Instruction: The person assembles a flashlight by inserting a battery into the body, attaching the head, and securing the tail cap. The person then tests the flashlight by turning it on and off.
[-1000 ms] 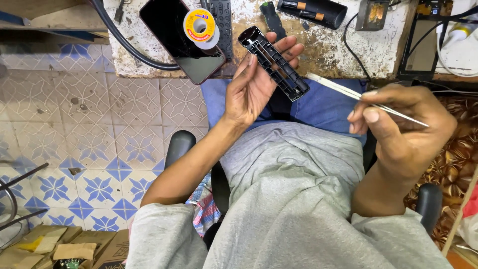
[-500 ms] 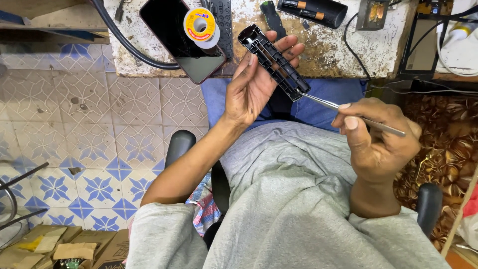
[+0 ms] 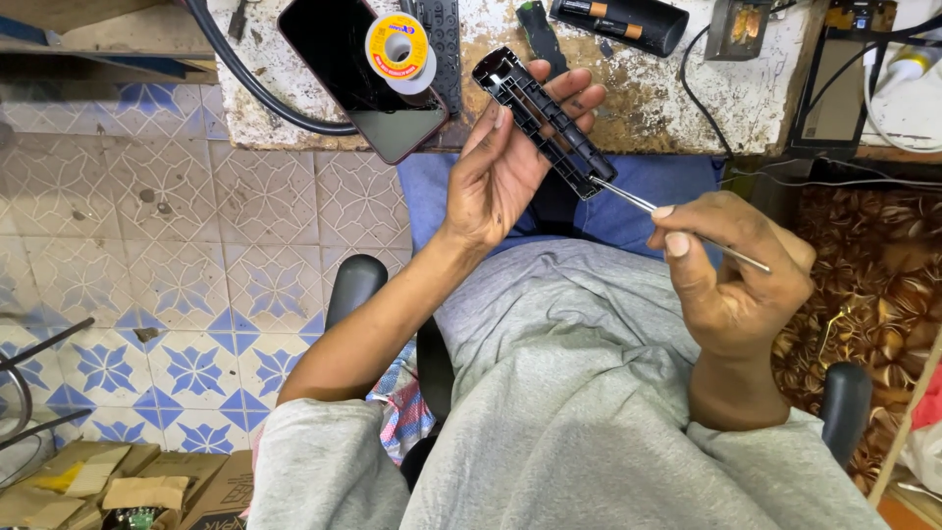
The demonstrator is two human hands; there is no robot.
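The left hand (image 3: 505, 162) holds a long, black plastic casing (image 3: 545, 123) in front of the desk (image 3: 677, 108) edge, above the person's lap. The fingers curl around it from behind and the thumb lies along its near side, so the hand is closed on it in a loose grip. The casing's long axis runs on a slant, from about 11 o'clock at its far end, which overlaps the desk edge, to about 5 o'clock at its near end. Its open, ribbed inner side faces the camera.

The right hand (image 3: 731, 280) is closed around a thin metal probe (image 3: 677, 221), pinched between thumb and forefinger with the other fingers folded in. The probe's long axis points toward 10 o'clock; its tip meets the casing's lower, near end, while its tail sticks out past the hand toward 4 o'clock. Whether the tip is inside the casing or only touching its edge cannot be told.

On the desk, at 11 o'clock from the left hand, a dark phone (image 3: 358, 69) lies face up, partly overhanging the edge, with a yellow-labelled solder reel (image 3: 397, 49) resting on it. A thick black cable (image 3: 245, 74) curves along the desk at 10 o'clock from the hand. At 1 o'clock from the casing lies a black battery holder (image 3: 618, 20) with cells in it. The person sits in grey clothes on a chair with black armrests (image 3: 358, 285), and a blue-and-white patterned tile floor (image 3: 147, 245) spreads out at 9 o'clock.
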